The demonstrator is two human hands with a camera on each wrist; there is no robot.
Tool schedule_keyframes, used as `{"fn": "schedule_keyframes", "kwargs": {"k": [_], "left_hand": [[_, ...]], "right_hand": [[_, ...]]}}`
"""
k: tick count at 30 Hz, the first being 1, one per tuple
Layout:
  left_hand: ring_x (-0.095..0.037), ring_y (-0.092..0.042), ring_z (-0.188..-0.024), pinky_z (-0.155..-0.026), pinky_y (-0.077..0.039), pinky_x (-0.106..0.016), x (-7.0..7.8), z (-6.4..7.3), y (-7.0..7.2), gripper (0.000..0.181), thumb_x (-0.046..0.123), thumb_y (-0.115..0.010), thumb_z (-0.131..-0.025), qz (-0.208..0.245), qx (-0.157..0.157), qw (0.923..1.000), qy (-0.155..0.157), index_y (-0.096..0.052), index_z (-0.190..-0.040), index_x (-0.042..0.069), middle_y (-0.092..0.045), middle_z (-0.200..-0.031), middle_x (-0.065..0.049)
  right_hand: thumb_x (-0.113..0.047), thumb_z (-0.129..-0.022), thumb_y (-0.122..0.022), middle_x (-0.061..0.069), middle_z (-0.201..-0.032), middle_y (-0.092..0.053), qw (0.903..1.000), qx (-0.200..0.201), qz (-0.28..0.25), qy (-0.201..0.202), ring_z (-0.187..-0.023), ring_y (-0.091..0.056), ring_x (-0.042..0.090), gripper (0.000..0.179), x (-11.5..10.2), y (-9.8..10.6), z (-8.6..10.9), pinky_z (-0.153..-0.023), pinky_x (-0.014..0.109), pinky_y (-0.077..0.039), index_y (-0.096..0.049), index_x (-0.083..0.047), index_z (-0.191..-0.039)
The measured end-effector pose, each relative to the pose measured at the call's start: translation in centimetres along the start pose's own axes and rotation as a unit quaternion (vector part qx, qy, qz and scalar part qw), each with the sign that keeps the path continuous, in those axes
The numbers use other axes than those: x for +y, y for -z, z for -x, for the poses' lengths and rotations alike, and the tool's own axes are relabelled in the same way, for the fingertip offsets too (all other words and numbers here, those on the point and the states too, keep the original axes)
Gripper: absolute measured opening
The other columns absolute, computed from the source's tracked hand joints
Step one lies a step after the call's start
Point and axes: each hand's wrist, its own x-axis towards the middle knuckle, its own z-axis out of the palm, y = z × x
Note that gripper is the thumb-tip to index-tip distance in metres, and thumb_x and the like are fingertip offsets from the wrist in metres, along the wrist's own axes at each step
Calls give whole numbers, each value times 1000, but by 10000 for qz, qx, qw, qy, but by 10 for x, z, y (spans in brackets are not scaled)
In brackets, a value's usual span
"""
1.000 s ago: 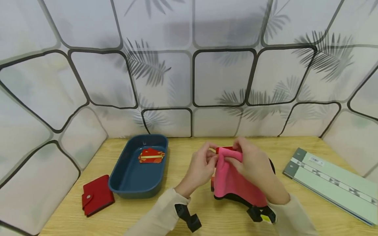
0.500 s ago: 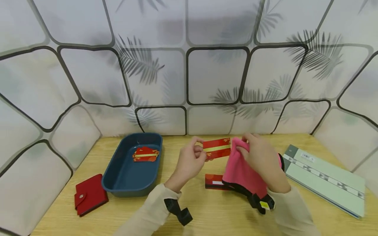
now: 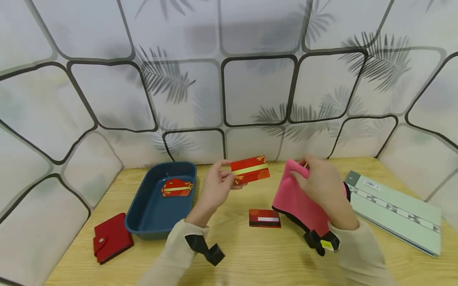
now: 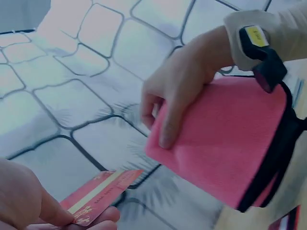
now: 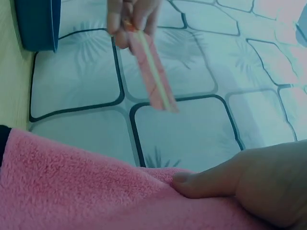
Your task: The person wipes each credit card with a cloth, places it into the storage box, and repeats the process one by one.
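Note:
In the head view my left hand (image 3: 216,184) pinches a red card (image 3: 252,170) with a gold stripe, held up above the table. Raised digits show along the card (image 4: 103,196) in the left wrist view. My right hand (image 3: 322,184) grips a pink fleecy cloth (image 3: 297,200) with black edging, thumb pressed on its upper fold. The cloth hangs down from that hand, and the fingers behind it are partly hidden. A second red card (image 3: 264,219), with a white strip and a dark band, lies on the table between the hands.
A blue bin (image 3: 152,218) at the back left holds several red cards (image 3: 177,188). Left of it lies a red snap wallet (image 3: 113,239). A pale green binder (image 3: 393,210) lies at the right. Patterned curtain (image 3: 257,91) surrounds the wooden table (image 3: 236,254).
The gold-striped card has come away from the pink cloth and moved left with my left hand, tilting. The cloth has shifted slightly right, uncovering the second card on the table.

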Motion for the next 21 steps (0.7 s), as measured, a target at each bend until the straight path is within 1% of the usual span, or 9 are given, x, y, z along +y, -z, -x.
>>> {"fn": "schedule_keyframes", "kwargs": {"k": [3,5,7,9,11,14,16,18,21], "left_hand": [[-23,-67,-60,-70,-59,-35,12,1,13,40,-6,-46,-95,-20,295,9995,120,-47,-134,2,-53,-65,-7],[-25,-70,-63,-66,-59,-33,19,2,28,42,-5,-46,-94,-154,573,9980,226,-48,-134,5,-57,-66,-8],[-24,-70,-63,-61,-58,-30,23,2,48,42,-3,-45,-94,-518,851,9944,341,-48,-134,8,-62,-70,-10],[-22,-70,-60,-57,-56,-29,23,2,73,42,-2,-44,-93,-1030,1129,9876,365,-48,-134,7,-63,-73,-16],[-22,-70,-62,-56,-53,-27,21,1,98,41,1,-41,-93,-1754,1472,9728,358,-47,-133,6,-66,-80,-18],[-27,-68,-68,-58,-48,-27,15,-3,132,40,3,-39,-91,-2939,2047,9329,373,-48,-130,2,-66,-86,-23],[-30,-66,-70,-57,-44,-27,11,-6,151,41,4,-39,-91,-3585,2227,9046,596,-48,-130,-1,-66,-89,-22],[-28,-64,-66,-55,-43,-28,7,-8,167,43,1,-39,-88,-4013,2041,8885,887,-47,-130,-4,-67,-90,-23],[-18,-62,-55,-51,-48,-27,-2,-12,184,48,-3,-43,-83,-4315,1401,8815,1305,-45,-131,-7,-67,-91,-25]], "right_hand": [[-20,-82,-75,13,-74,-62,9999,-89,23,65,-65,-53,27,23,-1,2,-1,-56,35,-39,-61,-6,-95],[-20,-81,-76,9,-69,-58,9998,-92,39,144,-62,-50,25,24,-1,3,-1,-54,34,-36,-60,-7,-93],[-19,-80,-76,6,-65,-55,9996,-130,-15,256,-60,-48,23,24,-2,2,-1,-53,32,-34,-59,-7,-92],[-20,-81,-76,4,-62,-52,9992,-233,-89,308,-58,-46,21,25,-3,1,-1,-52,30,-32,-59,-7,-92],[-20,-81,-76,3,-63,-52,9990,-312,-134,292,-58,-46,20,24,-5,-1,0,-52,30,-33,-59,-7,-91],[-19,-81,-76,3,-64,-52,9988,-434,-168,173,-59,-46,20,23,-7,-2,1,-53,29,-33,-59,-7,-91],[-19,-81,-75,5,-67,-56,9985,-496,-178,154,-60,-47,20,22,-8,-4,2,-54,29,-34,-60,-7,-91],[-19,-82,-75,6,-71,-59,9980,-565,-229,160,-62,-49,21,22,-10,-7,1,-54,29,-35,-62,-6,-93],[-20,-82,-75,7,-75,-63,9976,-577,-281,241,-64,-50,21,23,-13,-12,-1,-56,29,-37,-63,-6,-95]]}}
